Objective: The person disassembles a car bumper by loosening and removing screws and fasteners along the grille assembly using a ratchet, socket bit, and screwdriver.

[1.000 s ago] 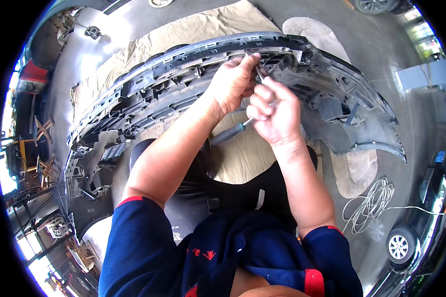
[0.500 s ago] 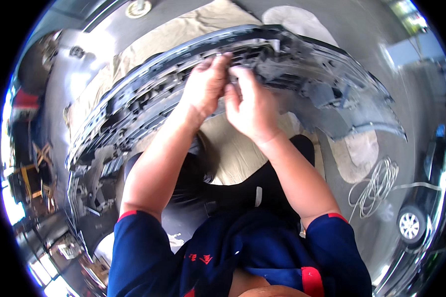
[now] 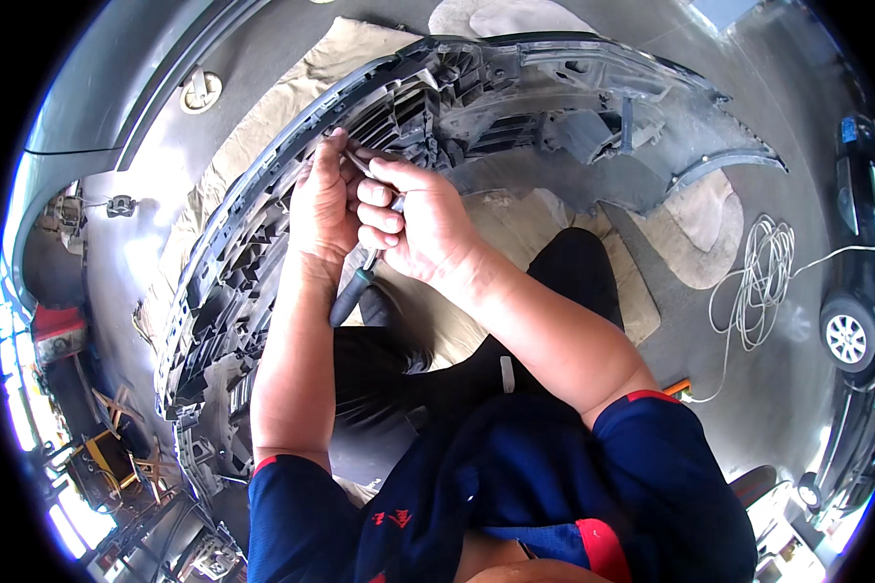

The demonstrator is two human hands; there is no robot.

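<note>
A grey-black car bumper [image 3: 525, 175] with a slatted grille [image 3: 389, 121] lies inner side up, curving in front of me. My right hand [image 3: 423, 223] has its fingers curled around the thin metal shaft of a screwdriver [image 3: 351, 296]. The tool's dark green handle points down towards my left forearm. Beside it, close over the grille's edge, my left hand [image 3: 323, 209] is closed, thumb and fingers together near the screwdriver's upper end. Whatever the left fingers pinch is hidden. Both hands are nearly touching.
Beige cloth [image 3: 467, 321] lies beneath the bumper and by my legs. A coiled pale cable [image 3: 763, 282] rests on the grey floor to the right, near a dark car [image 3: 851, 330]. Another vehicle's body [image 3: 97, 97] rises at the upper left. An orange-handled item [image 3: 678, 388] is behind my right arm.
Both hands have shifted left along the bumper in the view. The whole scene has turned with my head. The screwdriver, not distinguishable before, now shows in my right hand.
</note>
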